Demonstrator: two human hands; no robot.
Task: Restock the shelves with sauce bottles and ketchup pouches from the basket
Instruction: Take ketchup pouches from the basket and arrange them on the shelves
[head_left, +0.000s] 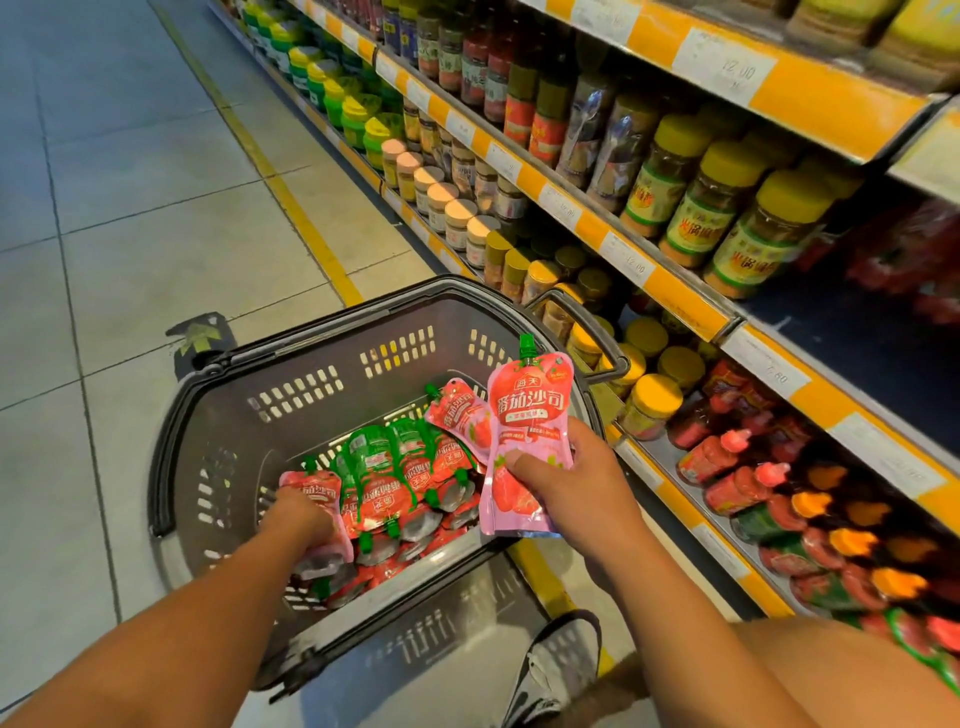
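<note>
My right hand (563, 478) pinches two pouches (524, 441), thumb across the front one, above the basket (249, 395) rim beside the shelves (691, 306). My left hand (298, 519) curls round another pouch (317, 493) in the basket pile. Best, I judge, to lift that one clear by its base, then carry the pouches upright, spouts up, to the shelf.

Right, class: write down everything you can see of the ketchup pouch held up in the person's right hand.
The ketchup pouch is a soft, glossy pink-red plastic sachet printed with tomatoes and Chinese lettering, topped by a green screw spout. It stands upright, slightly tilted, above the right rim of the grey basket. The right hand pinches its lower half, thumb across the front. A second pouch sits just behind it in the same grip.
</note>
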